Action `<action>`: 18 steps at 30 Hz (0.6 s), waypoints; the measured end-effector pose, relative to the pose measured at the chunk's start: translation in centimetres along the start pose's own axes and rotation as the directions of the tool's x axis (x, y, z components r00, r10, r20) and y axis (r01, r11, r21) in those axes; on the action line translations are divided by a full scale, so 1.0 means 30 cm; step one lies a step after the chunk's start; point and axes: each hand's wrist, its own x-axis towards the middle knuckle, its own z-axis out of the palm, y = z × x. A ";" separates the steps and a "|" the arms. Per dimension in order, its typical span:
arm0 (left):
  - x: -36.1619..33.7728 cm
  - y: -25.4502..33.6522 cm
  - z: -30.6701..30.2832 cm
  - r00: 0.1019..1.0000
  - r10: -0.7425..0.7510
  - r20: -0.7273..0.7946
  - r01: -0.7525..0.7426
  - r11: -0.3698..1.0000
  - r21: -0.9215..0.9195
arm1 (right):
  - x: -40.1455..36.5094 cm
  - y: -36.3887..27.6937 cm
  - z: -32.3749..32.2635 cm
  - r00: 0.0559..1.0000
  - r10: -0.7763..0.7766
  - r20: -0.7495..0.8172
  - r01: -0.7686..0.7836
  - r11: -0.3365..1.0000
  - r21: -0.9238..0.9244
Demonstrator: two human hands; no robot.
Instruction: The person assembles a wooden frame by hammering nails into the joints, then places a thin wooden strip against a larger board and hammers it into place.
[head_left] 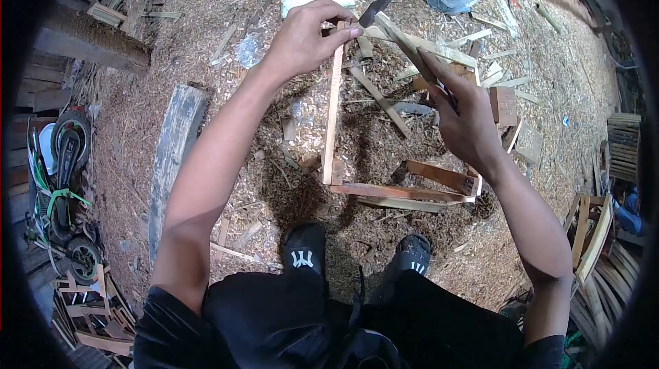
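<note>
Wood slat pinched at its top end, with a hammer head just beside it.
Left hand (302, 36) has its grip pressed together on the upper end of the slat (333, 108), pinching it between thumb and fingertips. The slat's long axis runs from there straight down to the near-left corner of the frame (405, 192), which lies on the sawdust floor (226, 94). Right hand (467, 122), further right, is closed round the handle of the hammer (376, 8), whose dark head sits just right of the left fingertips.
</note>
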 end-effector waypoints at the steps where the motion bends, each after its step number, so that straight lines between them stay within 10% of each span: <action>1: 0.000 -0.001 -0.001 1.000 0.000 0.000 0.000 1.000 0.000 | 0.000 -0.001 0.000 1.000 -0.016 -0.010 0.016 1.000 0.000; 18: 0.013 0.019 -0.001 0.978 -0.197 0.065 0.203 0.975 -0.088 | 0.062 -0.060 -0.068 0.970 -0.242 -0.018 0.237 0.961 -0.142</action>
